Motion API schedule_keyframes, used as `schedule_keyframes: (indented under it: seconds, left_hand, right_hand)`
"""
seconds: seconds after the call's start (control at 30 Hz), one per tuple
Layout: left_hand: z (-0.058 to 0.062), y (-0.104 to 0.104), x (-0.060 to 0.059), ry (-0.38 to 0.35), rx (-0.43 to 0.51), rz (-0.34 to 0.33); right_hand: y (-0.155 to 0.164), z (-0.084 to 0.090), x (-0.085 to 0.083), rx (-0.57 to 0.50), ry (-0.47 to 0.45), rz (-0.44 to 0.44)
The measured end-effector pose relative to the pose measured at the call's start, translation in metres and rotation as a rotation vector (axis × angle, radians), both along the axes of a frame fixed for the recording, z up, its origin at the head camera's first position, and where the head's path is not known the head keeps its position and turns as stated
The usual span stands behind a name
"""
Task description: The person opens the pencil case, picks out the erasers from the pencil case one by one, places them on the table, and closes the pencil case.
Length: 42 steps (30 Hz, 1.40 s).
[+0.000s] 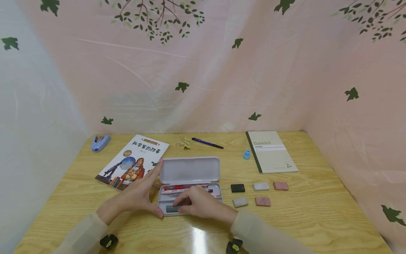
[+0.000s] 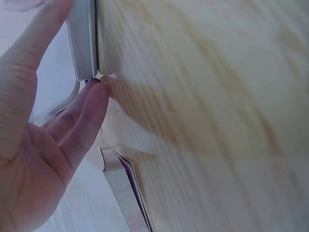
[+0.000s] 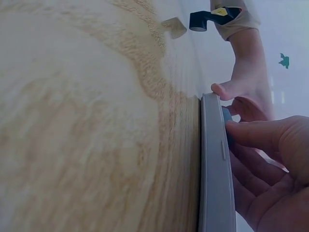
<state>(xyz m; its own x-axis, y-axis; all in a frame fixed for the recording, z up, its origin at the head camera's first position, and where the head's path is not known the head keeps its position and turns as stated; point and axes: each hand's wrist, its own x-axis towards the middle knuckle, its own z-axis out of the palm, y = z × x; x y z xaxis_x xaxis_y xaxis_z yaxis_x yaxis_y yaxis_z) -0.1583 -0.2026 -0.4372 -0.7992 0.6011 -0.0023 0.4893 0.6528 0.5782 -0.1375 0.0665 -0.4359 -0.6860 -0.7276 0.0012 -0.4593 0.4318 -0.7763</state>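
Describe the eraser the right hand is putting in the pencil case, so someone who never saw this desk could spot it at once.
On the wooden desk, find the open grey pencil case in front of the person, steadied at its left end by the left hand. In its near compartment, under the right hand, lies a dark grey eraser. Unlike the five erasers loose on the desk to the right, it sits inside the case, below the pens.

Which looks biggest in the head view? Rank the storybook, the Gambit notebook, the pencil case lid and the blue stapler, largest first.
1. storybook
2. Gambit notebook, close to the storybook, so this order is unsure
3. pencil case lid
4. blue stapler
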Motion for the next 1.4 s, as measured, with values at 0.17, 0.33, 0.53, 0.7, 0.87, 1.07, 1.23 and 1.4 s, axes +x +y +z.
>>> schedule_keyframes:
  seconds: [0.17,0.33,0.53,0.7,0.87,1.07,1.23,1.4]
  left_hand:
    - [0.001,0.000,0.000,-0.008,0.002,-0.002]
    - [0.002,0.000,0.000,-0.021,0.003,0.000]
    - [0.002,0.000,0.000,-0.023,0.007,-0.006]
    - [0.002,0.000,0.000,-0.030,0.015,-0.006]
    - [0.002,0.000,0.000,-0.037,0.019,-0.008]
    - [0.002,0.000,-0.001,-0.024,0.024,-0.014]
    - [0.001,0.000,-0.001,-0.004,0.026,-0.020]
    - [-0.001,0.000,0.000,0.011,0.033,-0.020]
  right_hand:
    - [0.000,0.001,0.001,-0.008,-0.014,-0.010]
    - [0.002,0.002,0.000,-0.061,-0.030,-0.025]
    - [0.013,0.010,-0.004,-0.132,-0.073,-0.046]
    - [0.037,0.022,-0.007,-0.201,-0.175,-0.051]
    - [0.075,0.032,-0.006,-0.229,-0.275,-0.087]
    - [0.131,0.038,-0.004,-0.223,-0.274,-0.175]
    - [0.186,0.038,0.001,-0.205,-0.294,-0.267]
    - [0.236,0.034,0.010,-0.193,-0.317,-0.370]
